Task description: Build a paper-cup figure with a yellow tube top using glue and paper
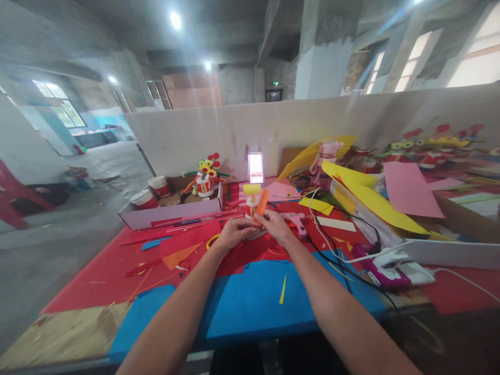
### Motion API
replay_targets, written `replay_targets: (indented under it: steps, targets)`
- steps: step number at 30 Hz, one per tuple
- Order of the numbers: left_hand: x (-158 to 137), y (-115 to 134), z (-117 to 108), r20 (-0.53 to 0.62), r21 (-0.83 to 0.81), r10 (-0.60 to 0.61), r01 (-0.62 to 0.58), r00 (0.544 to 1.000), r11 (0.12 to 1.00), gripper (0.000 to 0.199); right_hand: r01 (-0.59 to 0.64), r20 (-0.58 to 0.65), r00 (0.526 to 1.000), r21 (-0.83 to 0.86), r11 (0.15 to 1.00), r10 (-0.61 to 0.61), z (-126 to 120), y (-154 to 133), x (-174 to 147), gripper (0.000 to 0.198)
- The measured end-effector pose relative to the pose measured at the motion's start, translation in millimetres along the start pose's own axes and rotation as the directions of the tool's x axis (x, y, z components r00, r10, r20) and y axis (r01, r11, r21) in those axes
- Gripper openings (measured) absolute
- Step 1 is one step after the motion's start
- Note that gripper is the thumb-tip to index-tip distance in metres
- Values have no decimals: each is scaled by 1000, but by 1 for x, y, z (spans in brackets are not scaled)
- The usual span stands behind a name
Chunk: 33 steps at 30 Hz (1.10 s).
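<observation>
The orange strip looked like smooth, matt paper, as did the blue sheet. The glue gun seemed plastic, the purple power strip glossy plastic; the bench showed rough, wood-like patches, the pillar rough concrete.

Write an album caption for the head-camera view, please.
An orange strip in the right hand, left hand close by, near a small cup and yellow roll, amid colorful paper.

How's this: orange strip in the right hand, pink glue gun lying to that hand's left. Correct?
The side is wrong: the pink glue gun lies to the right of the right hand, as the head view shows. The orange strip is as you say.
</observation>
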<state>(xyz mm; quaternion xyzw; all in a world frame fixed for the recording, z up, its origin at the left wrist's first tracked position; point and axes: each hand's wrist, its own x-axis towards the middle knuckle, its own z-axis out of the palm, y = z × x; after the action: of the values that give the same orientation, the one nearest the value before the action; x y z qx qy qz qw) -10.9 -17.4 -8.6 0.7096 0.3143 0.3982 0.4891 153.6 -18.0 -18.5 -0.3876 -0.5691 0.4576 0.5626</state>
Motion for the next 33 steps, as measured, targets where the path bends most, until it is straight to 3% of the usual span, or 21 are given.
replay_targets:
  steps: [4,8,14,22,27,33]
  targets:
    - [1,2,0,-27,8,-22,22,999,1000,26,63,3,998,-111,992,-63,-2,0,0,43]
    - [1,2,-1,-132,-18,-4,2,991,1000,28,122,-7,992,-239,963,-127,-2,-4,-3,49]
    - [4,-6,-2,-233,-120,-28,0,972,993,35,185,-1,982,-255,949,-191,3,-11,-8,50]
    - [3,-3,-2,-236,-27,-7,0,972,1000,35,139,-40,988,-199,970,-150,5,-5,-7,39]
    - [3,-6,-4,-222,6,30,-29,975,1000,33,5,-7,1000,72,997,-5,8,2,-4,39]
    - [5,-5,-4,-253,9,53,-53,966,999,31,36,4,999,88,995,-37,9,8,-3,35]
